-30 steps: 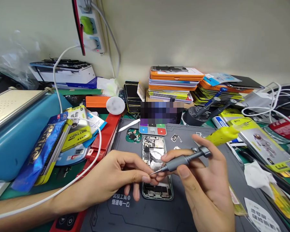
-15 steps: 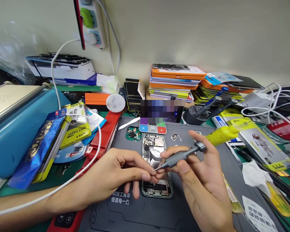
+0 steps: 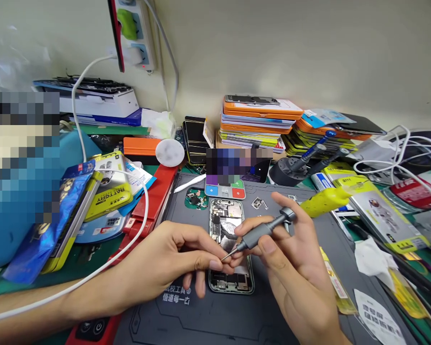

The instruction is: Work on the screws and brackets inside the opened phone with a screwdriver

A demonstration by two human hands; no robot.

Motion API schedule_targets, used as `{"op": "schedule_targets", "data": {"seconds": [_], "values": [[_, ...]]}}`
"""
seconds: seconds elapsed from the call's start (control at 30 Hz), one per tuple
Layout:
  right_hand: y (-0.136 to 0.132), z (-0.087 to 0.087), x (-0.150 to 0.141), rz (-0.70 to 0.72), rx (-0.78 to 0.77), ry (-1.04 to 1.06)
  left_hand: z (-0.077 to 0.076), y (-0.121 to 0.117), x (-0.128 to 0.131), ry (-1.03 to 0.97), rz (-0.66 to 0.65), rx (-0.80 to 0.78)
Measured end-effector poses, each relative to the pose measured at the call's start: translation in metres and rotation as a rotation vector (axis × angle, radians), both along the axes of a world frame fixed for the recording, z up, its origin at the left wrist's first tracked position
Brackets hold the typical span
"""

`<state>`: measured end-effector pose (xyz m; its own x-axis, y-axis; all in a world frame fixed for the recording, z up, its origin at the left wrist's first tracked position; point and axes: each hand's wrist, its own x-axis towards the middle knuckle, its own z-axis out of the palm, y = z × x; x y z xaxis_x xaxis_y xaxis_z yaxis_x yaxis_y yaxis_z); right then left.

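Observation:
In my right hand (image 3: 298,263) is a grey precision screwdriver (image 3: 256,235), held between thumb and fingers and slanting down to the left. My left hand (image 3: 179,258) is closed in a pinch, thumb against fingers, right at the thin bit's tip. Whatever lies between those fingertips is too small to make out. Below both hands an opened smartphone (image 3: 232,282) lies on the dark grey work mat (image 3: 158,318), its inner boards and parts exposed. The fingers cover part of its middle.
A small circuit board (image 3: 196,199) and metal pieces (image 3: 259,203) lie beyond the phone. A red clamp-like fixture (image 3: 147,206) borders the mat on the left, and a white cable (image 3: 143,230) crosses over my left forearm. A screwdriver holder (image 3: 287,171) stands at the back right.
The whole view has shifted slightly, so things appear a little further left. Both hands keep nearly the same pose, with the screwdriver tip still at the left fingertips.

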<state>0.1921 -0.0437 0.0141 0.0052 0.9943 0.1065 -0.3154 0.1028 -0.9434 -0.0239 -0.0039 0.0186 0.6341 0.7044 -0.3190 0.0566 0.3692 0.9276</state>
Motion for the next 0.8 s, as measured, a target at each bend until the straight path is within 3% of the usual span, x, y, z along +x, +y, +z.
{"op": "schedule_targets", "data": {"seconds": [0.8], "values": [[0.0035,0.0031,0.0003,0.047,-0.107,0.057,0.002,-0.0027,-0.0001,-0.01,-0.005,-0.044]]}}
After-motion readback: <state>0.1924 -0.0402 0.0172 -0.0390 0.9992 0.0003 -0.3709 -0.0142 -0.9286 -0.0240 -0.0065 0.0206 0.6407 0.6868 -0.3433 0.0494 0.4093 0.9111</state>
